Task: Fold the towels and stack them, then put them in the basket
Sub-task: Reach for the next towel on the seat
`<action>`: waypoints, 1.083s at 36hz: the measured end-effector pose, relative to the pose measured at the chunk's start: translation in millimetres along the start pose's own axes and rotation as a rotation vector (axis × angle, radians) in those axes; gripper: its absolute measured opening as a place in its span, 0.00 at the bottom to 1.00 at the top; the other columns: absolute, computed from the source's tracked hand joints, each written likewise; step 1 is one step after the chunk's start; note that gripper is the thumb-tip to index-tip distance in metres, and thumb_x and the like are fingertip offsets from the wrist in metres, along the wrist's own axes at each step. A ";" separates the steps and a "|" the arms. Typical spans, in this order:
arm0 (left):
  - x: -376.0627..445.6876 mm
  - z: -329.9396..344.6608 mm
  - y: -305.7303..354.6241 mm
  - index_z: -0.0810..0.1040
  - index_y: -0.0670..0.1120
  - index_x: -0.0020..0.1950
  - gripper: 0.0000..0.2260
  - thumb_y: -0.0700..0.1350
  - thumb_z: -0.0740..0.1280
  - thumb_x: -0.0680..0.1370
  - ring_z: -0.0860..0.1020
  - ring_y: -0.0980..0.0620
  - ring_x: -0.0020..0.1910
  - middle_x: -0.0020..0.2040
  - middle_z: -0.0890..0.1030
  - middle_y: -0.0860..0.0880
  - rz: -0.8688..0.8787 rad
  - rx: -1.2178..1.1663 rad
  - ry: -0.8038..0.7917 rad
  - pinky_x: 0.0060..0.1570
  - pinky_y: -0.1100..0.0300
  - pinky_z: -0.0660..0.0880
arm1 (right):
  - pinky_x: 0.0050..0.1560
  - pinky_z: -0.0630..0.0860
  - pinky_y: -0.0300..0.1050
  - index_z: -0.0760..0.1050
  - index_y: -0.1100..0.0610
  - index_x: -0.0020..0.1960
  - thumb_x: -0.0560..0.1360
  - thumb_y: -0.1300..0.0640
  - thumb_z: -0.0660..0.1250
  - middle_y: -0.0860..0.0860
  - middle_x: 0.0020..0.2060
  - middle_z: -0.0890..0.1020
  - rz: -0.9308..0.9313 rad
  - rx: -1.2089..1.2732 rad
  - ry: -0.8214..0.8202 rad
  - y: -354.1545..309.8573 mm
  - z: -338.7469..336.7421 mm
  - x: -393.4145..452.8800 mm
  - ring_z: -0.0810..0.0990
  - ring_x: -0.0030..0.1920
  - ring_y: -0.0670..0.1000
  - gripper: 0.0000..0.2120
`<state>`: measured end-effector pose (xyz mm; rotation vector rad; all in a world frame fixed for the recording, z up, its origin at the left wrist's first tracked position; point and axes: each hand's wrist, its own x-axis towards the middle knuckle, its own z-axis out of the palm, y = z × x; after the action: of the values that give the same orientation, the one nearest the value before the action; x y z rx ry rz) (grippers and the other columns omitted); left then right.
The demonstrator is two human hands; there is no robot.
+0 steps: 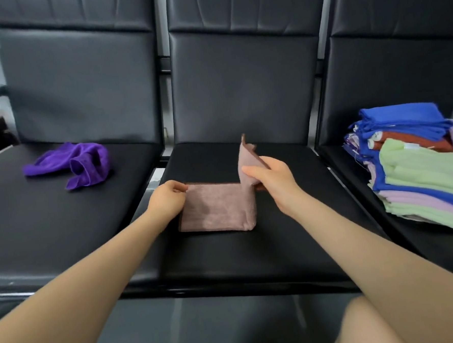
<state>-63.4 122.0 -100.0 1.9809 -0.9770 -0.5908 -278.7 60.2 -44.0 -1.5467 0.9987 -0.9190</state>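
Both forearms reach fwd from the bottom edge over the middle seat [251,249] of a black padded bench. Left hand [167,198] sits at the left edge of a dusty-pink towel [217,209], fingers curled, pinching the far-left corner against the cushion. Right hand [267,176] pinches the towel's right end btwn thumb and fingers and holds that flap lifted, standing upright above the rest of the cloth. Towel's lower part lies flat on the middle seat, approx. centred, already doubled w/ a fold along its right side. Left seat [64,221] carries a crumpled purple towel [74,166], well apart from the hands. Right seat [352,169] holds a stack of folded towels [416,165]: light green on top nearest the camera, w/ blue, lilac and a rust-red one in the layers, plus a blue bundle at the far end. Basket can't be seen in the head view.
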 end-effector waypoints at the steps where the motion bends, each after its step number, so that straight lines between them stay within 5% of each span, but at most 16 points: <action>1: 1.3 -3.3 0.3 0.78 0.46 0.51 0.09 0.38 0.61 0.77 0.77 0.51 0.42 0.44 0.80 0.49 -0.034 -0.071 -0.011 0.46 0.55 0.78 | 0.46 0.77 0.43 0.78 0.52 0.46 0.75 0.60 0.69 0.50 0.44 0.82 -0.043 -0.049 -0.041 -1.4 5.1 -0.7 0.80 0.45 0.48 0.03; 5: 3.3 -15.3 2.6 0.77 0.44 0.52 0.08 0.40 0.58 0.80 0.75 0.54 0.36 0.39 0.78 0.49 -0.127 -0.196 -0.035 0.36 0.61 0.73 | 0.45 0.75 0.41 0.78 0.52 0.49 0.75 0.54 0.69 0.48 0.43 0.81 -0.089 -0.289 -0.227 3.5 28.9 0.2 0.79 0.44 0.47 0.04; 9: -0.9 -22.0 0.3 0.77 0.41 0.48 0.11 0.40 0.56 0.82 0.72 0.54 0.33 0.37 0.77 0.47 -0.157 -0.173 -0.112 0.31 0.67 0.71 | 0.53 0.71 0.35 0.79 0.52 0.59 0.74 0.45 0.71 0.43 0.49 0.79 -0.069 -0.583 -0.455 16.3 46.7 -4.5 0.77 0.51 0.44 0.17; 12: -2.3 -22.0 -2.9 0.77 0.43 0.42 0.15 0.42 0.55 0.83 0.72 0.55 0.33 0.37 0.76 0.47 -0.126 -0.129 -0.133 0.33 0.67 0.70 | 0.52 0.72 0.34 0.82 0.54 0.57 0.76 0.47 0.68 0.45 0.49 0.81 -0.125 -0.672 -0.519 17.5 48.3 -8.8 0.78 0.51 0.44 0.14; 15: 1.2 -19.1 -8.3 0.78 0.43 0.41 0.16 0.45 0.57 0.83 0.72 0.54 0.32 0.36 0.77 0.48 -0.095 -0.066 -0.127 0.35 0.65 0.70 | 0.47 0.73 0.33 0.84 0.53 0.50 0.78 0.48 0.66 0.45 0.46 0.84 -0.115 -0.580 -0.461 17.7 41.9 -7.2 0.79 0.47 0.42 0.11; 18: 2.8 -16.1 -11.5 0.81 0.43 0.39 0.19 0.52 0.59 0.81 0.75 0.49 0.37 0.38 0.81 0.47 -0.045 0.113 -0.075 0.47 0.57 0.76 | 0.47 0.74 0.39 0.83 0.54 0.46 0.77 0.52 0.66 0.46 0.45 0.83 -0.162 -0.626 -0.230 24.7 32.4 3.0 0.79 0.47 0.45 0.09; 21: -5.0 -9.8 -2.0 0.77 0.42 0.34 0.24 0.60 0.59 0.79 0.77 0.44 0.38 0.35 0.79 0.45 0.001 0.336 -0.013 0.47 0.55 0.76 | 0.53 0.76 0.47 0.78 0.54 0.58 0.76 0.51 0.64 0.48 0.55 0.80 -0.043 -0.703 -0.010 26.6 17.1 10.8 0.78 0.55 0.50 0.13; 23: -9.3 -3.6 6.0 0.72 0.44 0.30 0.25 0.63 0.61 0.77 0.77 0.45 0.35 0.31 0.76 0.46 0.003 0.390 -0.002 0.44 0.56 0.75 | 0.51 0.77 0.50 0.78 0.57 0.54 0.76 0.51 0.65 0.52 0.48 0.80 0.109 -0.741 -0.059 28.0 8.3 13.0 0.79 0.48 0.52 0.12; 25: -11.8 2.9 14.7 0.72 0.45 0.31 0.23 0.64 0.64 0.74 0.78 0.47 0.32 0.32 0.77 0.47 -0.019 0.394 -0.024 0.40 0.58 0.76 | 0.39 0.73 0.47 0.74 0.57 0.41 0.74 0.50 0.67 0.51 0.36 0.75 0.213 -0.749 -0.167 29.8 3.8 10.6 0.74 0.36 0.50 0.10; 27: -14.6 9.3 23.9 0.74 0.45 0.36 0.19 0.60 0.69 0.73 0.77 0.49 0.31 0.33 0.77 0.48 -0.054 0.350 -0.086 0.33 0.60 0.75 | 0.35 0.67 0.43 0.71 0.57 0.38 0.74 0.52 0.67 0.51 0.35 0.73 0.247 -0.710 -0.214 32.2 0.9 9.3 0.71 0.34 0.49 0.11; 31: -25.8 33.4 45.0 0.76 0.43 0.51 0.10 0.48 0.69 0.75 0.76 0.51 0.39 0.41 0.77 0.48 -0.108 0.097 -0.220 0.29 0.61 0.71 | 0.41 0.72 0.43 0.75 0.58 0.48 0.75 0.54 0.65 0.53 0.45 0.79 0.259 -0.560 -0.205 27.2 -11.9 6.5 0.76 0.43 0.50 0.07; 35: -40.2 67.3 70.9 0.75 0.43 0.64 0.15 0.45 0.63 0.78 0.79 0.46 0.53 0.55 0.80 0.45 -0.066 -0.169 -0.271 0.53 0.52 0.78 | 0.41 0.71 0.44 0.74 0.57 0.53 0.76 0.55 0.64 0.54 0.48 0.78 0.219 -0.371 -0.046 12.3 -42.7 4.3 0.77 0.47 0.52 0.09; 39: -59.2 94.0 111.9 0.72 0.49 0.65 0.14 0.41 0.58 0.80 0.79 0.48 0.54 0.55 0.80 0.48 0.007 -0.413 -0.373 0.49 0.56 0.77 | 0.46 0.70 0.47 0.76 0.66 0.52 0.74 0.59 0.65 0.63 0.46 0.79 0.136 -0.240 0.160 -4.9 -91.1 0.6 0.76 0.44 0.55 0.11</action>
<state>-210.1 86.0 -54.8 1.5285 -0.9845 -1.0909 -361.7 28.7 -23.2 -1.5979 1.3527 -0.8608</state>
